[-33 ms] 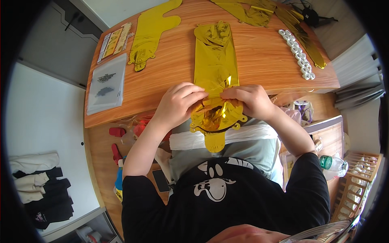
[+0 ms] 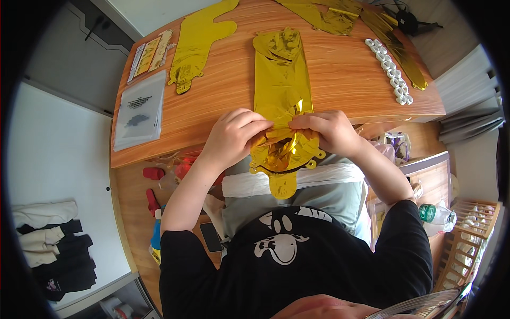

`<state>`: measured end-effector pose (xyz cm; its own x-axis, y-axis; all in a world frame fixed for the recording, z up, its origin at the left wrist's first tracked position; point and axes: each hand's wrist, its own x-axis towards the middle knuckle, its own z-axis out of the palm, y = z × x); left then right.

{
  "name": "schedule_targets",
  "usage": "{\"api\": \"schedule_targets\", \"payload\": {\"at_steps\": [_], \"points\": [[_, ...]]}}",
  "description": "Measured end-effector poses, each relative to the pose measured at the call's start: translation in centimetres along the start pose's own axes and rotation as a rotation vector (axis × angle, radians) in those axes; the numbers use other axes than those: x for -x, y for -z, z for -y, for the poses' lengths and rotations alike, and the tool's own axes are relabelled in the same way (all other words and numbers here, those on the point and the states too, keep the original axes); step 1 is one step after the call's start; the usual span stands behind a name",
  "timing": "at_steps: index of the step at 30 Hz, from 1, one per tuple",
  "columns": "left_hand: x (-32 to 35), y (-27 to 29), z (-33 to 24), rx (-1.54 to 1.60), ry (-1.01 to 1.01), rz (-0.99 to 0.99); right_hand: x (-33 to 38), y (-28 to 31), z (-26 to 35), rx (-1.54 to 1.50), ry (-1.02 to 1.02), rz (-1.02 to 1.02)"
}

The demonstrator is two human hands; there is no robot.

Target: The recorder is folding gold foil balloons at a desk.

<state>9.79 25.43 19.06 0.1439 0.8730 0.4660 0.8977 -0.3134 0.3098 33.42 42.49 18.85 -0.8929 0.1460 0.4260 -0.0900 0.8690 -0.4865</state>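
Note:
A flat gold foil balloon [image 2: 279,80] stretches from the middle of the wooden table over its front edge toward my lap. Its near end is crumpled, with small round tabs and a rounded tail hanging over my legs. My left hand [image 2: 237,133] pinches the foil from the left side, fingers closed. Opposite it, my right hand [image 2: 326,130] pinches the foil too, thumb and fingers pressed together. A small gap of creased foil lies between the two sets of fingertips, just off the table edge.
On the table [image 2: 340,80] lie another gold foil balloon [image 2: 194,40] at left, more gold foil [image 2: 332,18] at the back, clear plastic bags [image 2: 141,111], and white ribbon rolls [image 2: 393,74] at right. A plastic bottle [image 2: 438,215] stands low at right.
The near end of the foil has shifted very slightly. Both hands keep their places and their grip.

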Motion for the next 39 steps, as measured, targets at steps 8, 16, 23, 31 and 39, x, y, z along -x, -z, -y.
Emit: {"api": "schedule_targets", "payload": {"at_steps": [8, 16, 23, 31, 39], "points": [[-0.4, -0.1, 0.2, 0.023, 0.024, -0.062, -0.3, 0.8, -1.1, -0.152, -0.025, 0.023], [-2.8, 1.0, 0.4, 0.21, 0.614, 0.272, -1.8, 0.3, -1.3, -0.345, -0.489, -0.044], [-4.5, 0.7, 1.6, 0.455, 0.728, 0.208, -3.8, -0.2, -2.0, -0.48, -0.568, -0.102], [-5.0, 0.7, 2.3, 0.532, 0.676, 0.271, -4.1, -1.1, -2.4, -0.401, -0.576, -0.235], [-4.6, 0.3, 1.4, 0.498, 0.696, 0.092, -4.2, -0.8, -1.9, -0.39, -0.66, -0.161]]}}
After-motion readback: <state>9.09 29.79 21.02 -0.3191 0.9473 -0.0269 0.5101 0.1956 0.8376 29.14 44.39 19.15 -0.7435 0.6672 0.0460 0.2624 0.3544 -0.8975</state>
